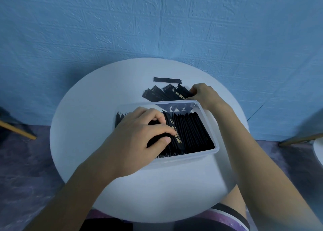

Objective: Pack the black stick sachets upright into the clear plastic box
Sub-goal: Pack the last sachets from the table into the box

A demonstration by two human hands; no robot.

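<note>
The clear plastic box point(212, 126) sits in the middle of the round white table point(139, 187). Several black stick sachets point(190, 131) stand on edge in a packed row inside it. My left hand point(139, 134) reaches into the box's left half, its fingers curled around a bundle of the sachets there. Behind the box lies a loose pile of black sachets point(166, 93). My right hand point(204, 94) rests at the pile's right end, fingers pinching one of them. A single sachet point(167, 79) lies flat and apart, farther back.
A blue textured wall rises right behind the table. Wooden chair legs point(17, 130) show at the left, and another leg point(300, 139) at the right, above a purple floor. My knees are under the table's near edge.
</note>
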